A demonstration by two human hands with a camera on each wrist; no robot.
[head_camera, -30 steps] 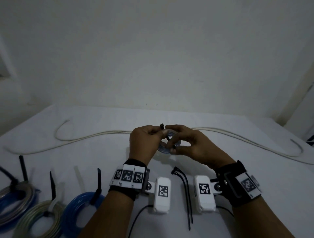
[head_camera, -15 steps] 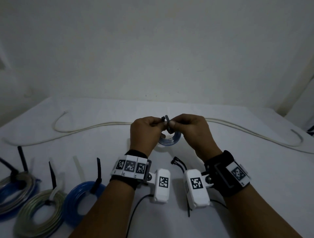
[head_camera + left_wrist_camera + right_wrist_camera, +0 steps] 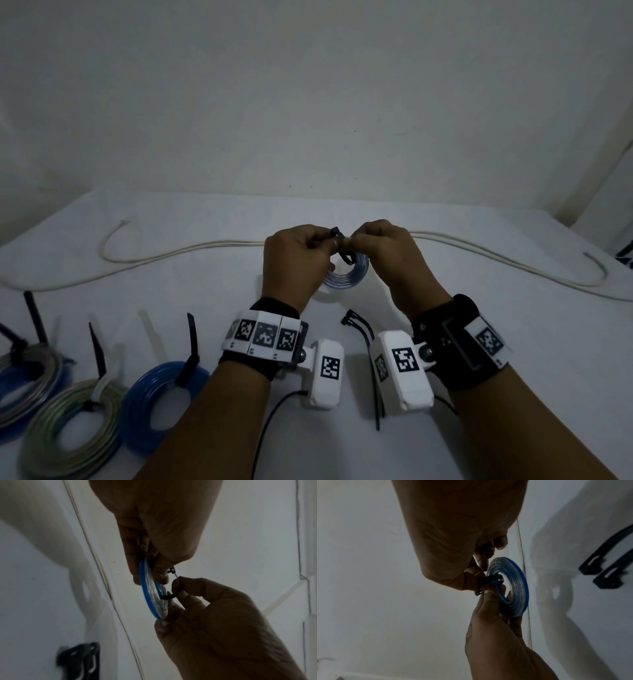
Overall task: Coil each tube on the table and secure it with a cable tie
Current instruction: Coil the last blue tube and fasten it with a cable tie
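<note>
A small coil of clear-and-blue plastic tubing is held above the white surface — pinched in the left hand, while the thin black cable tie is gripped by the right hand. The tail should be fed squarely into the head — then pulled snug, the coil kept flat.

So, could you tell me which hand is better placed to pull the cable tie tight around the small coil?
Right, probably. The right hand pinches the cable tie by its strap, while the left hand steadies the tube coil beside the tie head.
</note>
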